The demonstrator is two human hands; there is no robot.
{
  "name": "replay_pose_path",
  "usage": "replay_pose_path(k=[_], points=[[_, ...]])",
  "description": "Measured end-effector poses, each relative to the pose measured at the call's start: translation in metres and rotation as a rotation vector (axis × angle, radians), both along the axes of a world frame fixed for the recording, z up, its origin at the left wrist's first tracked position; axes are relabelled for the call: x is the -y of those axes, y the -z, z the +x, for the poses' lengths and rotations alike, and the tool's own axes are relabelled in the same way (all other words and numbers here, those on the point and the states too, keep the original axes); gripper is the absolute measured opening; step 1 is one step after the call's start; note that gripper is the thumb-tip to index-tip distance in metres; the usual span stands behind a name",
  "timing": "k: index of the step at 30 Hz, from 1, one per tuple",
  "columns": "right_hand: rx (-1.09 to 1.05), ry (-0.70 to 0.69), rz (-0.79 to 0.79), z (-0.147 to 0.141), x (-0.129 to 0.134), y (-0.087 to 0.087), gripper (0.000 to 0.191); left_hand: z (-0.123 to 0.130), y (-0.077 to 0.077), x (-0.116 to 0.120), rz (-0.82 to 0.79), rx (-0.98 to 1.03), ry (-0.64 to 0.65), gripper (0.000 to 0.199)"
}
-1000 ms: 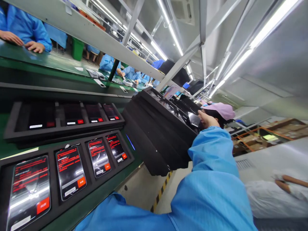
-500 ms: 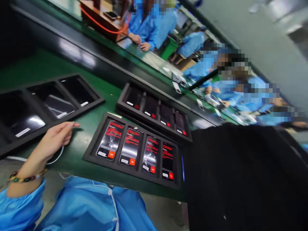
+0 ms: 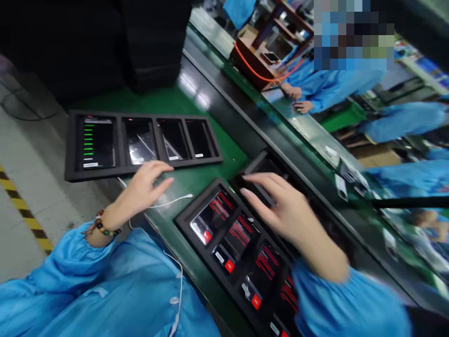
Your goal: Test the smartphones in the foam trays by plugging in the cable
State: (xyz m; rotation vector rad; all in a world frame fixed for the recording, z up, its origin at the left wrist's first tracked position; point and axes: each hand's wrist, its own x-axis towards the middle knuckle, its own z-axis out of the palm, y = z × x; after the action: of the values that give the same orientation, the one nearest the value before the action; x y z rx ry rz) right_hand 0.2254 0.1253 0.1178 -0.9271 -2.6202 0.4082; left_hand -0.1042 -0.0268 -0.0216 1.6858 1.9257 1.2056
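Four phones (image 3: 141, 142) by the left hand (image 3: 145, 186) point lengthwise away.

Dark rectangular glass phones (image 3: 99, 142) are cradled face-up in a black foam tray (image 3: 119, 140); red-lettered phones (image 3: 233, 241), in a second tray (image 3: 184, 224).

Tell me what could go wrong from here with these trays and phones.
The tray with green text on one screen seems to overhang the bench at one end, so a knock might tip it. The loose white cable could snag the left hand. The right hand, low over the red-text phones' tray, might brush a screen.
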Motion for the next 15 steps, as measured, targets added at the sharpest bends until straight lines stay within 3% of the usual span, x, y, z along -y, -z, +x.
replay_pose_path(k=[3, 5, 7, 9, 15], points=[[-0.042, -0.1, -0.063, -0.097, -0.038, 0.059, 0.048, -0.062, -0.013, 0.031, -0.029, -0.153, -0.438, 0.045], [-0.003, -0.175, -0.101, -0.16, -0.042, 0.089, 0.05, -0.101, -0.017, 0.053, -0.15, -0.199, -0.614, 0.052], [0.023, -0.268, -0.168, -0.211, -0.03, 0.107, 0.05, -0.128, -0.017, 0.069, -0.251, -0.203, -0.665, 0.057], [0.053, -0.282, -0.192, -0.248, -0.011, 0.116, 0.053, -0.138, -0.014, 0.077, -0.274, -0.232, -0.662, 0.057], [0.133, -0.067, -0.164, -0.299, 0.023, 0.121, 0.073, -0.121, -0.003, 0.055, -0.372, -0.438, -0.64, 0.07]])
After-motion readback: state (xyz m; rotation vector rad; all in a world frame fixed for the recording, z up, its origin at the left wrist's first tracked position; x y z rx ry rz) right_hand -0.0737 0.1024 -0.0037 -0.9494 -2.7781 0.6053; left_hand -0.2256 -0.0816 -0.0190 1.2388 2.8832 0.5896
